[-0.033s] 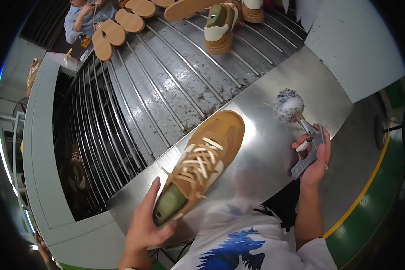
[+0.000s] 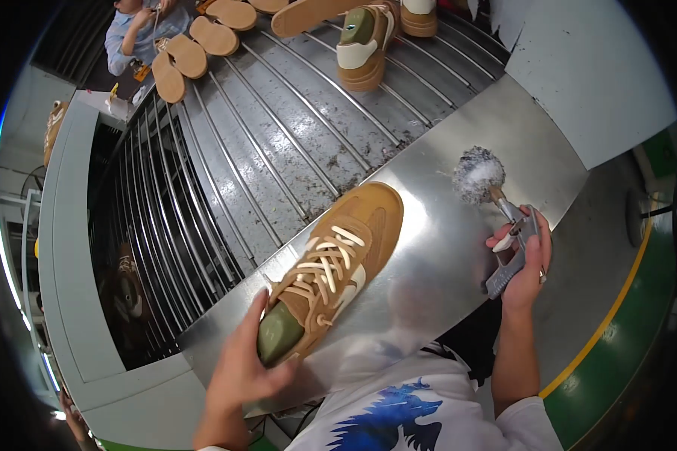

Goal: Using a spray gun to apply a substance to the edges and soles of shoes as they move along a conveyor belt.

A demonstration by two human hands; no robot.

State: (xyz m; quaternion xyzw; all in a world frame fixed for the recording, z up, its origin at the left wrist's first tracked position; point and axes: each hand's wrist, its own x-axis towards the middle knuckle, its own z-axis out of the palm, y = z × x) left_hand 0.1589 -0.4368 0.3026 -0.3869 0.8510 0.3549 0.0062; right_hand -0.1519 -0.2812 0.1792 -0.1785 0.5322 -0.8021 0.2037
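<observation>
A tan lace-up sneaker (image 2: 353, 259) with cream and tan laces and a green lining lies slantwise on the shiny metal ledge (image 2: 429, 301), its toe pointing away to the right. My left hand (image 2: 244, 368) is closed around its heel, with the fingers on one side and the thumb on the other. In my right hand (image 2: 530, 263) is a grey metal air gun (image 2: 511, 267), gripped by its handle over the ledge. A fluffy grey-white tuft (image 2: 479, 175) covers the front of its nozzle.
Beyond the ledge runs a rack of metal rods (image 2: 278, 135). More tan shoes (image 2: 361, 60) stand or lie sole-up (image 2: 169, 75) on its far part. Another shoe (image 2: 128, 286) sits under the rods at left. A person in a blue shirt (image 2: 124, 45) is at the far left.
The sneaker has rolled slightly under my left hand, so more of its right side shows, and its toe has shifted a little left. The air gun is almost unmoved.
</observation>
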